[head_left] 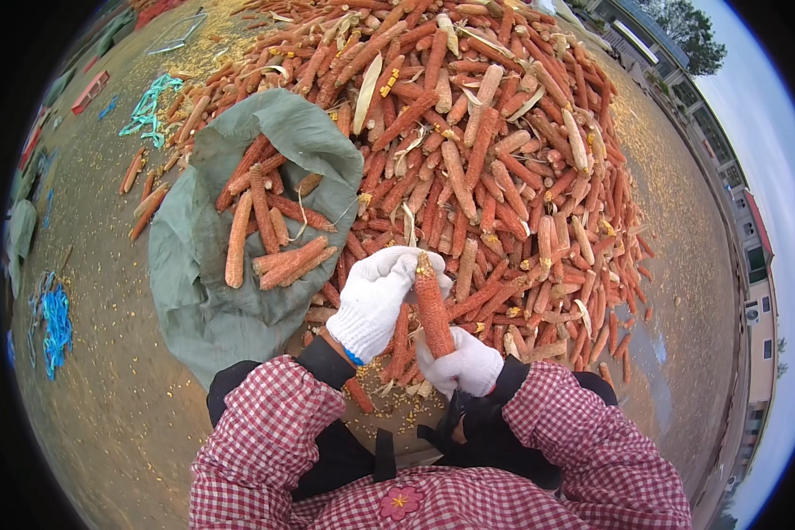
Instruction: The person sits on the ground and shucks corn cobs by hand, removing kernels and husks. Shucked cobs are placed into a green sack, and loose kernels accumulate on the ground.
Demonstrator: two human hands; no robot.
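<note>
Daylight reaches me evenly from the pale blue sky (762,97), bright enough without harsh glare. Shadows are soft, deepest in the gaps of the corncob pile (521,181). My gloved left hand (368,300) and right hand (468,364) are the brightest things near me, their white knit partly washed out. A pale patch (657,384) on the ground (106,442) has a dull sheen. Around my fingers detail is fairly crisp; toward the black, rounded rim it softens, and the buildings (754,265) at right bow and lean.
</note>
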